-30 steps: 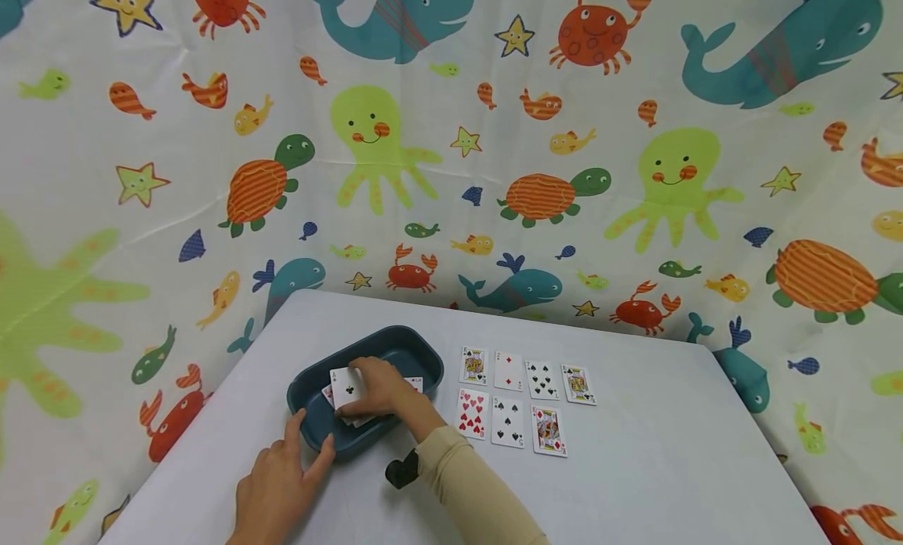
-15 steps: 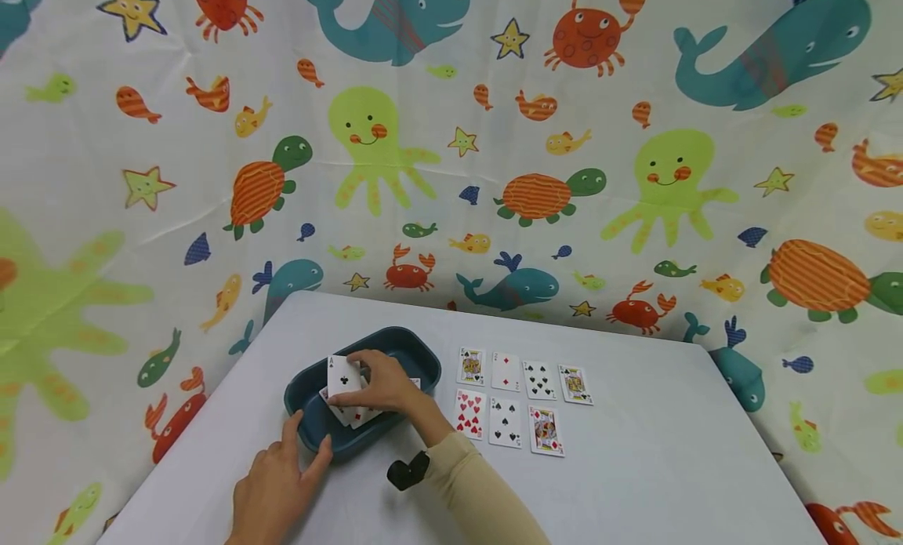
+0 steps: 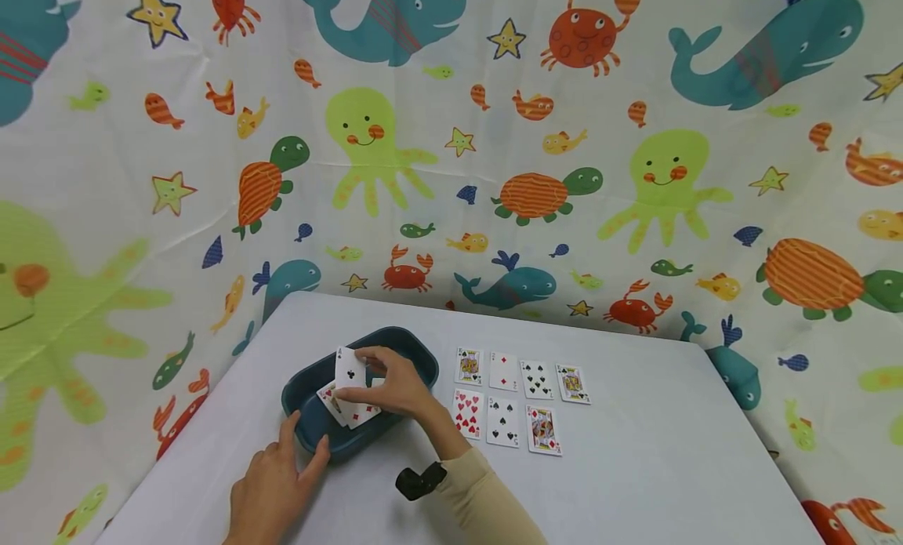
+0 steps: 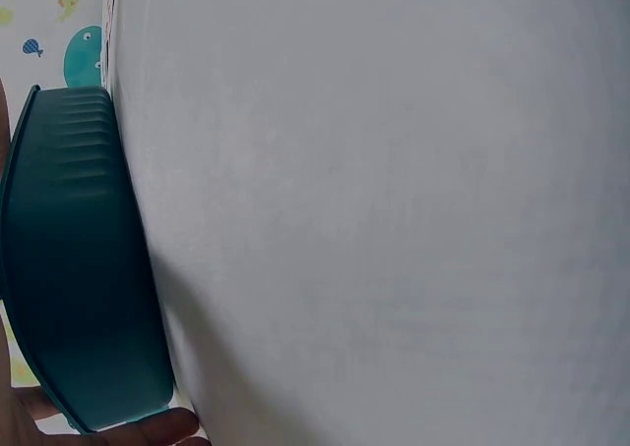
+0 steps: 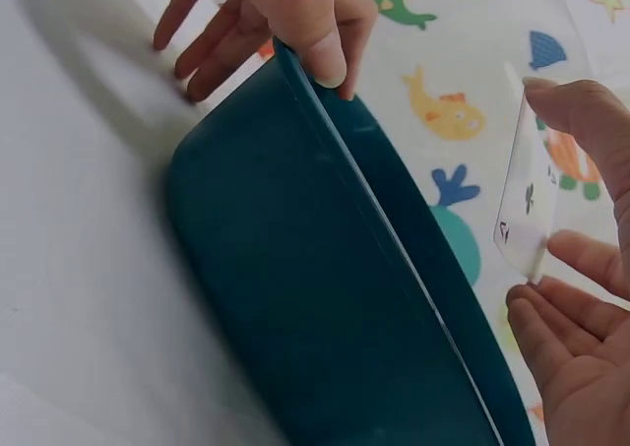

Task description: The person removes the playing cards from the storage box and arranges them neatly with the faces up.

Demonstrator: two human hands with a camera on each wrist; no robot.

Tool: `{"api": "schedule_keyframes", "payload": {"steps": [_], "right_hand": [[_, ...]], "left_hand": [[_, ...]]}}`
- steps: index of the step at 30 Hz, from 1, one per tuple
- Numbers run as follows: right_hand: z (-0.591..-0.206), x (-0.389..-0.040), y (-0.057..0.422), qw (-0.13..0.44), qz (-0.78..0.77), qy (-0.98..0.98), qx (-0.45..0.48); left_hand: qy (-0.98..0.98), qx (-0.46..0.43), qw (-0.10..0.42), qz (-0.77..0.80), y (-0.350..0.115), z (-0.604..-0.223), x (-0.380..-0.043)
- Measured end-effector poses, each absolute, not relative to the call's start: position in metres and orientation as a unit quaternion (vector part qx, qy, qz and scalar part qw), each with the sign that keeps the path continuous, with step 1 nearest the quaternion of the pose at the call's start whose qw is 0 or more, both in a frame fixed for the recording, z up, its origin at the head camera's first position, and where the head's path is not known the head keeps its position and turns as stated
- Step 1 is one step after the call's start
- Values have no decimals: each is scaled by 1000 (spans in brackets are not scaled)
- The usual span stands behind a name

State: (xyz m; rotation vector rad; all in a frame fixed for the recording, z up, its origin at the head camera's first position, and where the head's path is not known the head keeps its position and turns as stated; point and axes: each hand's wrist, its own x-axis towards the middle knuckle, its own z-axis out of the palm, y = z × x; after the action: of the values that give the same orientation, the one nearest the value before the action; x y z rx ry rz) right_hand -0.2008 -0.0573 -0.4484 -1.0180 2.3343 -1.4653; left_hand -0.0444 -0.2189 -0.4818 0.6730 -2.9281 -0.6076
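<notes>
A dark teal oval tub [image 3: 416, 349] stands on the left part of the table. My left hand [image 3: 271, 482] holds its near left end; in the right wrist view the thumb of that left hand [image 5: 295, 13] lies over the rim. My right hand [image 3: 395, 382] pinches an ace of clubs [image 3: 349, 368] above the tub, thumb on one edge and fingers on the opposite one. The right wrist view shows this card [image 5: 522, 205] tilted, beyond the rim. Below it, several loose playing cards [image 3: 358, 416] lie in the tub, partly hidden by the right hand.
Right of the tub, playing cards lie face up in two rows. The far row runs from a king [image 3: 469, 366] to another face card [image 3: 574, 384]; the near row holds a ten of hearts [image 3: 468, 413], a five of spades [image 3: 503, 422] and a king of diamonds [image 3: 544, 430].
My right hand has lifted the ace of clubs up from the other cards and turned it more upright. More of the cards inside the tub show. The left hand has stayed at the tub.
</notes>
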Motion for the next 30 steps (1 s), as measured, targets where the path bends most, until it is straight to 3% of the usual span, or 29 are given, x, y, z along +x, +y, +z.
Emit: {"api": "schedule_keyframes", "payload": {"steps": [14, 30], "right_hand": [[-456, -191, -18, 91, -575, 742, -333], [-456, -181, 29, 69, -607, 728, -310]], "left_hand": [[-956, 216, 38, -193, -220, -483, -46], [-956, 223, 0, -192, -222, -483, -50]]}}
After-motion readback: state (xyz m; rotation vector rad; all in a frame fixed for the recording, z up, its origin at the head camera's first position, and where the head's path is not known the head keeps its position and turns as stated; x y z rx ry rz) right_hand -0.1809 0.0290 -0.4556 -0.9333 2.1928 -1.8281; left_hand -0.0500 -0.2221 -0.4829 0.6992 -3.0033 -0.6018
